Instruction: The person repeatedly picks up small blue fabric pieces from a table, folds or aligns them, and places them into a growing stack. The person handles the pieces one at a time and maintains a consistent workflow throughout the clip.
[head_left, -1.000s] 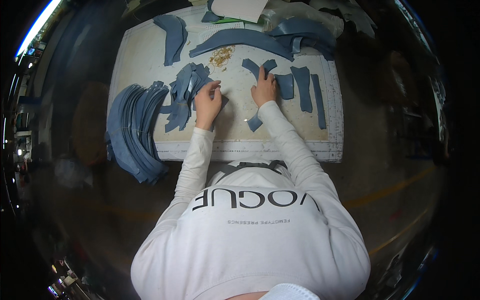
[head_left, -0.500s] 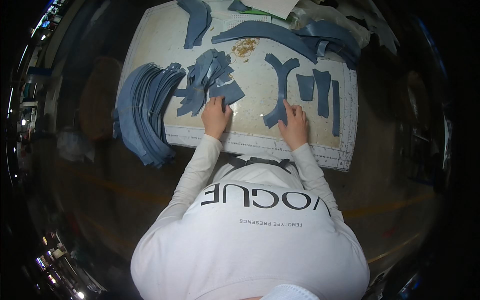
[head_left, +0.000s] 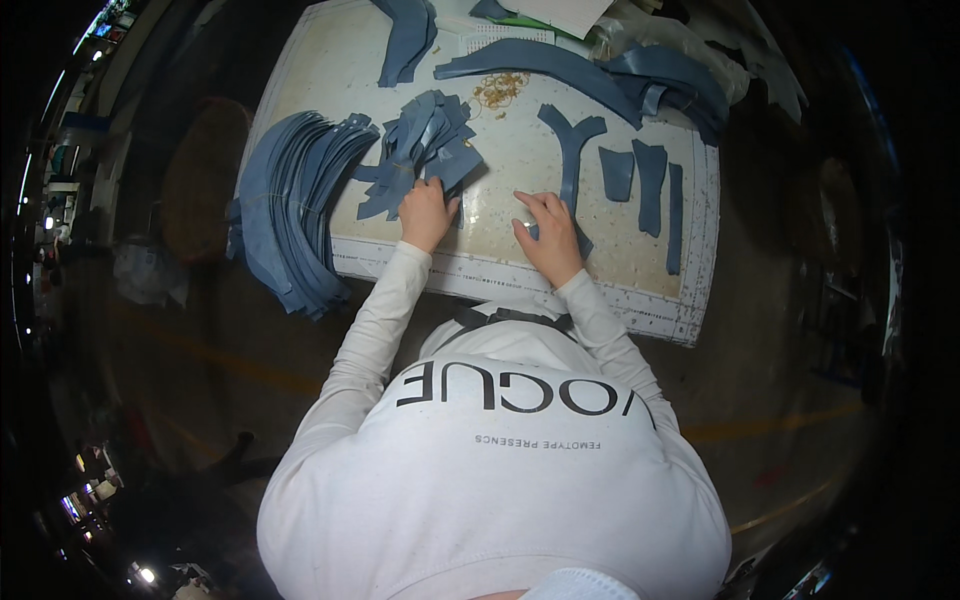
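Observation:
My left hand (head_left: 426, 217) lies at the near edge of a tied bundle of blue, leather-like cut pieces (head_left: 420, 130). Its fingers bend over pieces at that edge, with the thumb to the right; the exact grip is partly hidden. To the right, my right hand (head_left: 550, 238) hovers over or rests on the lower end of a Y-shaped blue piece (head_left: 571, 150). Its thumb and forefinger are spread, with nothing seen between them. The hand hides much of that piece's foot.
A large stack of curved blue strips (head_left: 290, 210) hangs over the table's left edge. Separate blue pieces (head_left: 650, 185) lie at right. Behind are yellow rubber bands (head_left: 500, 90), long curved strips (head_left: 540, 65), more strips (head_left: 405, 40), papers and a clear plastic bag (head_left: 660, 35).
My right hand has moved left off the Y-shaped piece's side, its fingers spreading. A loose blue piece near my left hand now lies closer against the bundle. The whole view has shifted slightly.

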